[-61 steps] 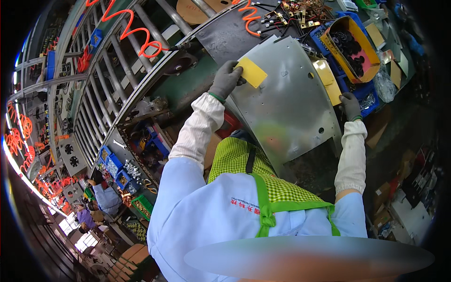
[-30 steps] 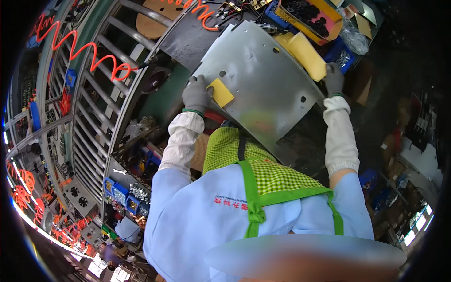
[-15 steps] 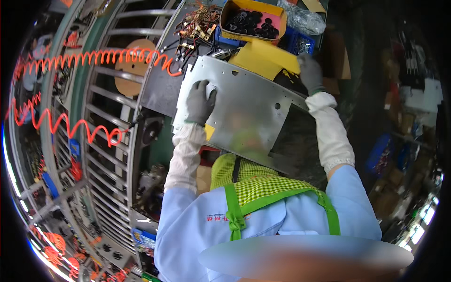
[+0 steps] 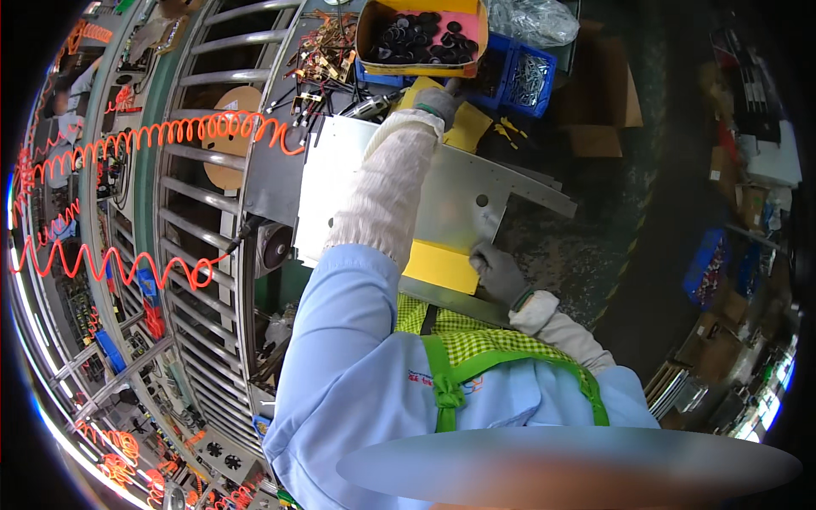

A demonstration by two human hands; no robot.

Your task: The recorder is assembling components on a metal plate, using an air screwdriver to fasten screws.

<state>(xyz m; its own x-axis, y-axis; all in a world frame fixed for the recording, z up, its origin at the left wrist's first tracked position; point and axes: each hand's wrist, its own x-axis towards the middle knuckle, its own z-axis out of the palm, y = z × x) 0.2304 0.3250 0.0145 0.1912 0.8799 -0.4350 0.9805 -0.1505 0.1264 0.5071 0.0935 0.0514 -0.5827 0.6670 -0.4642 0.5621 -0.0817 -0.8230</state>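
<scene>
A grey metal panel (image 4: 450, 191) with round holes lies across the bench's near end, in front of my body. On its near edge rests a yellow sheet (image 4: 442, 265). My right hand (image 4: 501, 274), in a grey glove, is closed at the sheet's right edge. My left arm stretches over the panel, and my left hand (image 4: 436, 104), also gloved, is at another yellow piece (image 4: 466, 127) beyond the panel's far edge. My left fingers are mostly hidden there. Small yellow strips (image 4: 510, 129) lie to the right of it.
Beyond my left hand stands a yellow box (image 4: 483, 38) of black round parts. Beside it is a blue bin (image 4: 544, 85) with screws. Wired parts (image 4: 327, 51) cover the far bench. A roller conveyor (image 4: 200, 178) and orange coiled hoses (image 4: 195, 132) are on the left; an open carton (image 4: 595, 140) is at right.
My right hand has come down from the far right to the panel's near edge, where the yellow sheet now lies. My left hand has left the panel's surface and reached forward.
</scene>
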